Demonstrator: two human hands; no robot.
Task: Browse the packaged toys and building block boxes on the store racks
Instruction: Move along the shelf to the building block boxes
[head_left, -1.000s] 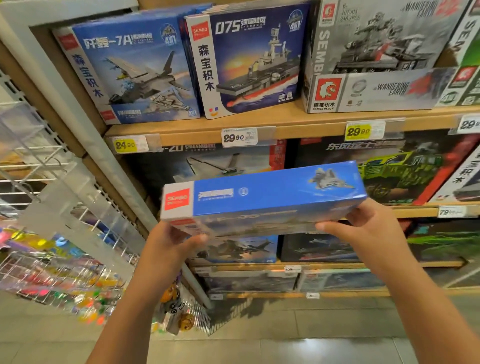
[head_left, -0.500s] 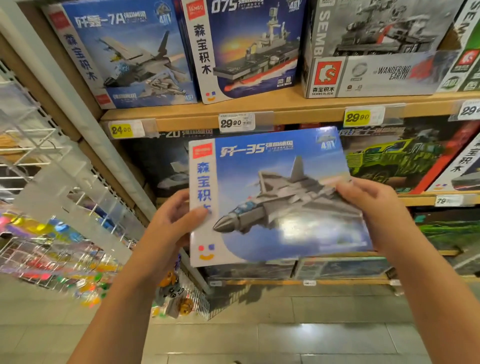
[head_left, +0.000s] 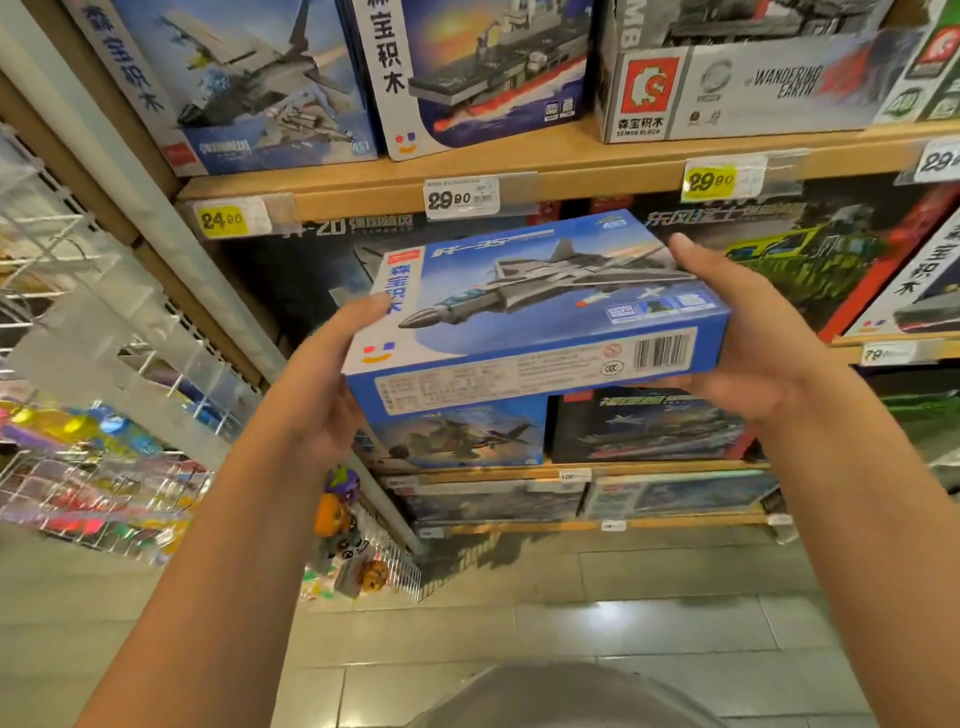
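A blue building block box (head_left: 535, 312) with a grey fighter jet on its front is held in the air before the wooden rack. It is tilted back, so its barcode side faces me. My left hand (head_left: 322, 384) grips its left end, thumb on the front face. My right hand (head_left: 753, 338) grips the right end, fingers behind and under the box.
Wooden shelves (head_left: 571, 166) with price tags carry more block boxes: a jet box (head_left: 234, 88), a warship box (head_left: 478, 67), a grey Wandering Earth box (head_left: 753, 88). A white wire rack (head_left: 104, 364) of colourful toys stands at left. Tiled floor lies below.
The box has been turned from its long side to its front face, and now tips back flat to show the barcode side. Both hands kept their hold and rose slightly.
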